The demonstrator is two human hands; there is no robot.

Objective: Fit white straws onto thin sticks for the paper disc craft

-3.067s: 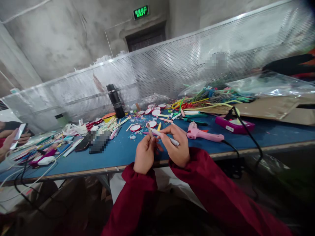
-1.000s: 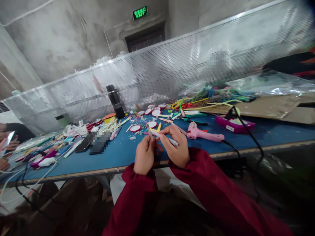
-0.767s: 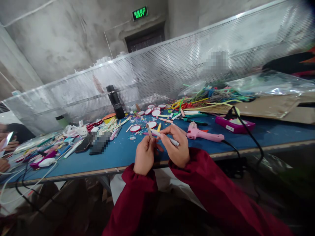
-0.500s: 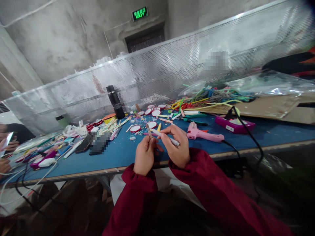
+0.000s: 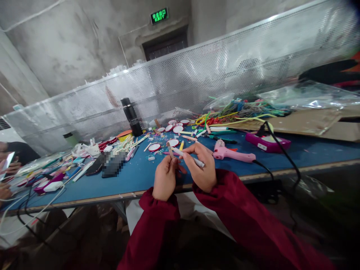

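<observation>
— Two hands busy; what's in them?
— My left hand (image 5: 165, 179) pinches a short, flat pale stick (image 5: 170, 149) upright; my right hand (image 5: 203, 167) curls closed around a slim white pen (image 5: 188, 157), both above the blue table (image 5: 135, 176) edge.
— Anything changed?
— Barely; same grip. The glossy pink glue gun (image 5: 233, 153) hasn't moved.

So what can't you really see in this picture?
- Head view: a blurred patch on the blue table hides something.
- What the left hand pinches besides the small stick: fingers cover it.
- The white stick is partly covered by the right hand.
- Exit sign lettering: too small.
</observation>
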